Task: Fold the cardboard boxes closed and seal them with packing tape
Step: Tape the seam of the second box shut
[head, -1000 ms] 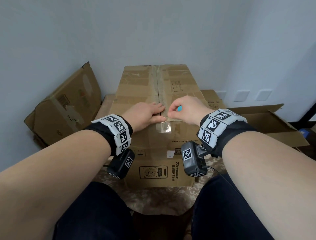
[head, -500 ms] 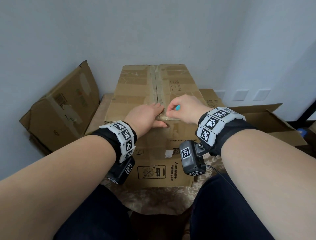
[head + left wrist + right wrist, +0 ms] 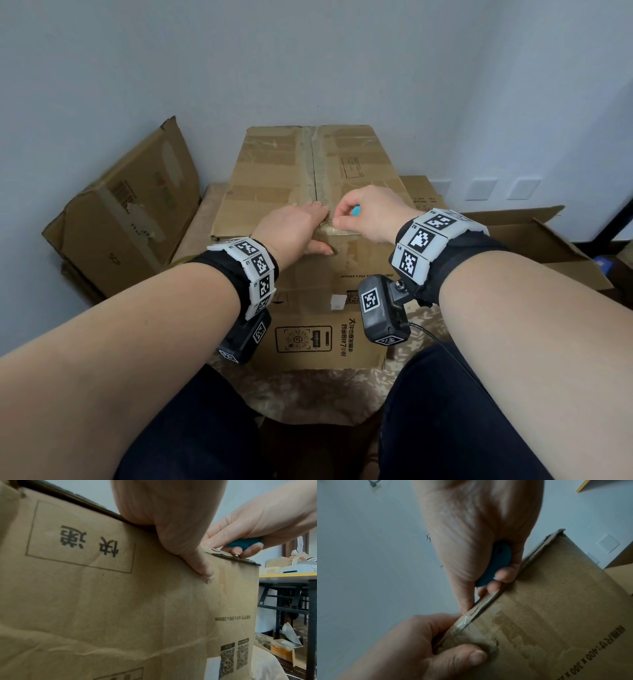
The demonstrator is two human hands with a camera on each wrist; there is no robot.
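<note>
A closed cardboard box (image 3: 274,178) stands in front of me, with clear tape (image 3: 320,178) along its top seam. My left hand (image 3: 294,229) lies over the near top edge, fingers flat on the lid and thumb (image 3: 202,566) pressing the tape end onto the front face (image 3: 120,601). My right hand (image 3: 370,216) is beside it on the same edge, fingers curled round a small blue cutter (image 3: 357,211). The right wrist view shows the cutter (image 3: 496,563) in the palm, fingertips on the taped edge (image 3: 464,620) and the left hand (image 3: 436,649) straddling it.
A worn cardboard box (image 3: 126,212) leans against the wall on the left. An open box (image 3: 534,240) sits on the right, with flat cardboard (image 3: 418,192) behind. The taped box rests on a patterned cushion (image 3: 308,394). A table with a yellow edge (image 3: 288,575) stands farther right.
The loose tape end that hung over the front face a second ago now lies under my left thumb. Both hands have stayed at the near top edge.
</note>
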